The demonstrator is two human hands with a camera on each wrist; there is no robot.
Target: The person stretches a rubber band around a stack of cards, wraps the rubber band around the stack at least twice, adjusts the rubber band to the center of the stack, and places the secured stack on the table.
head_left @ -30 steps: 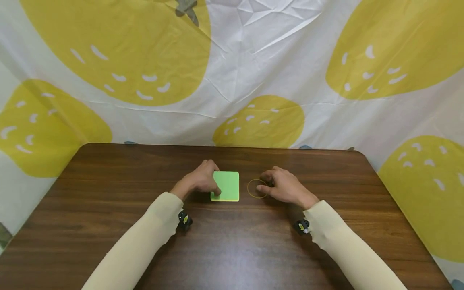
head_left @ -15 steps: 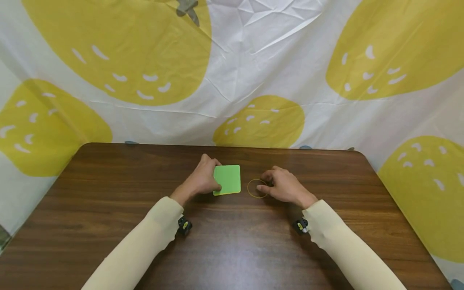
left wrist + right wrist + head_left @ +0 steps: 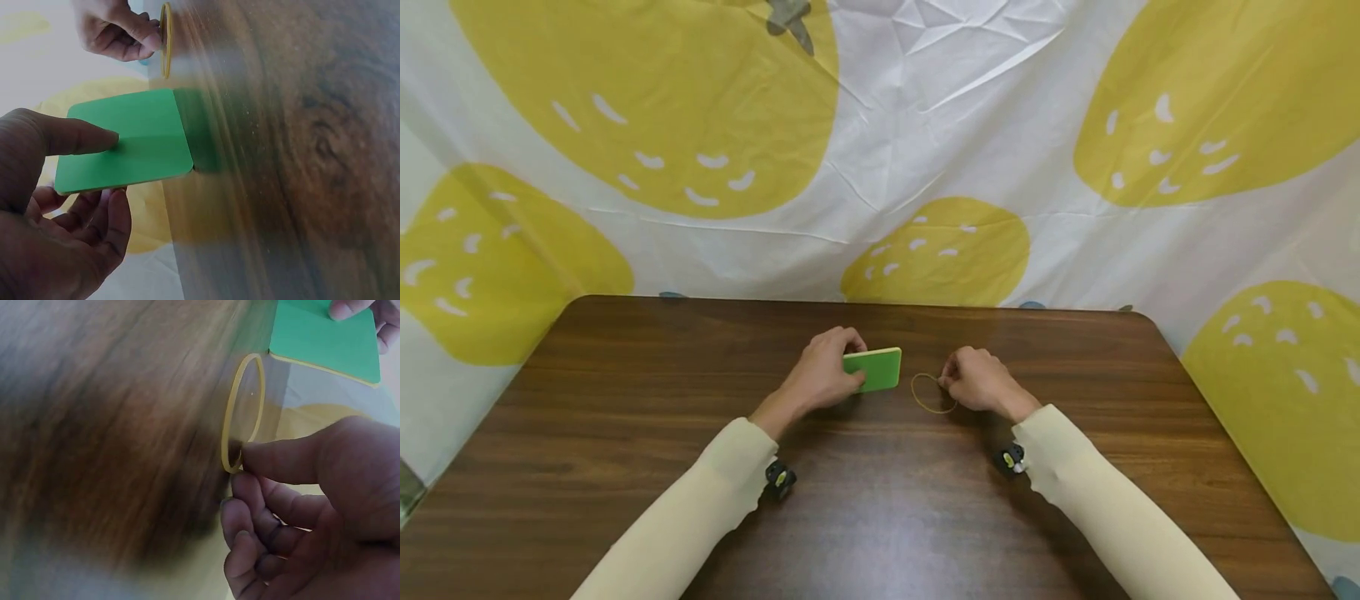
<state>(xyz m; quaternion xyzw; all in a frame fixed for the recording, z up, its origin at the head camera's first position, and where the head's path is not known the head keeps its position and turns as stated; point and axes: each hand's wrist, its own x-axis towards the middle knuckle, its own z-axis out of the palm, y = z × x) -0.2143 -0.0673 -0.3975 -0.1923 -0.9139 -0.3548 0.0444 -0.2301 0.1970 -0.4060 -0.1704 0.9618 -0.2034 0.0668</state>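
My left hand (image 3: 826,371) holds a thin green square pad (image 3: 878,370) with rounded corners and a yellow edge. It stands tilted up on edge, close over the table. In the left wrist view my thumb (image 3: 84,136) presses the green face (image 3: 144,125), with the other fingers curled behind. To the right, my right hand (image 3: 983,381) pinches one side of a yellow rubber band (image 3: 914,395) between thumb and forefinger. The right wrist view shows the rubber band (image 3: 229,419) as an open loop at the fingertips, its far end pointing toward the pad.
Both hands work over a brown wood-grain table (image 3: 880,500), nearer its back edge. A white cloth with yellow fruit prints (image 3: 936,250) hangs behind it and along the sides. A small camera is strapped to each wrist.
My left hand has lifted the green pad off the table and tipped it up toward vertical. My right hand has closed its fingertips on the rubber band, which has shifted slightly.
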